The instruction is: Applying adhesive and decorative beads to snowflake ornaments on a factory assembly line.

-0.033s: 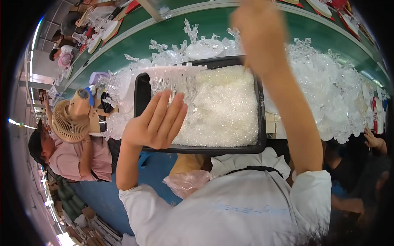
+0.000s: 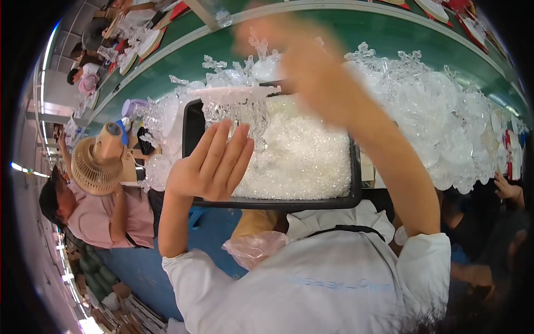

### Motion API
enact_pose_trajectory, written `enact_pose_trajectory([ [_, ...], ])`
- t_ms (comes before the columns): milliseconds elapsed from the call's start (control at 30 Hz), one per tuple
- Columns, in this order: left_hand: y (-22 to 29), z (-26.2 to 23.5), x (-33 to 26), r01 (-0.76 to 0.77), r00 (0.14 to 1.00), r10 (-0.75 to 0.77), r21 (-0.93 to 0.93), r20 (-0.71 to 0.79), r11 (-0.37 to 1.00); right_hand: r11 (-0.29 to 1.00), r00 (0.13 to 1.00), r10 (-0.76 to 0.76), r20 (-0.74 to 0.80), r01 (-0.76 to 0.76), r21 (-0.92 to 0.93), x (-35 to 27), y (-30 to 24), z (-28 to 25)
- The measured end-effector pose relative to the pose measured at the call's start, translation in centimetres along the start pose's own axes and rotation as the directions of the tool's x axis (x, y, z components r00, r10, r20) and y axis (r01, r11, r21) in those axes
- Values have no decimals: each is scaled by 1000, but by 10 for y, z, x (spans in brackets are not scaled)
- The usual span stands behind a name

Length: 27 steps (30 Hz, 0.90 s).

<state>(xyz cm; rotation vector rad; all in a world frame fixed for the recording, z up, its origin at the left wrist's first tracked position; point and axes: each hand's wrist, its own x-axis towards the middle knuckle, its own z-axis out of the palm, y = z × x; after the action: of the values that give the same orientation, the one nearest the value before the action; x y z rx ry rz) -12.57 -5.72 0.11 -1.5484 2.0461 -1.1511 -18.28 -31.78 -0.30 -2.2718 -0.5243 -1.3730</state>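
Inside black tray: clear plastic pieces.

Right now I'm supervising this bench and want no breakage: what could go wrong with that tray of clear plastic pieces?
1. The black tray is heaped with small clear pieces; the left hand lies open over its near-left corner and could push some over the rim.
2. The right hand is blurred above the tray, so it may knock the clear fringed piece at the tray's far edge.
3. Clear snowflake ornaments are piled close around the tray and could slide or tangle.
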Motion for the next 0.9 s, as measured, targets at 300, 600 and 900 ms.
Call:
enact_pose_trajectory([
  [300, 3, 1, 0, 129, 969, -169, -211, -182, 969, 888, 918, 335, 212, -383, 254, -17, -17, -20],
  [600, -2, 54, 22, 646, 207, -938, -759, 278, -82, 562, 833, 526, -173, -188, 805, -82, -41, -36],
  [900, 24, 65, 16, 685, 356, -932, -697, 64, 213, 762, 860, 510, 38, -471, 444, -98, -51, -10],
])
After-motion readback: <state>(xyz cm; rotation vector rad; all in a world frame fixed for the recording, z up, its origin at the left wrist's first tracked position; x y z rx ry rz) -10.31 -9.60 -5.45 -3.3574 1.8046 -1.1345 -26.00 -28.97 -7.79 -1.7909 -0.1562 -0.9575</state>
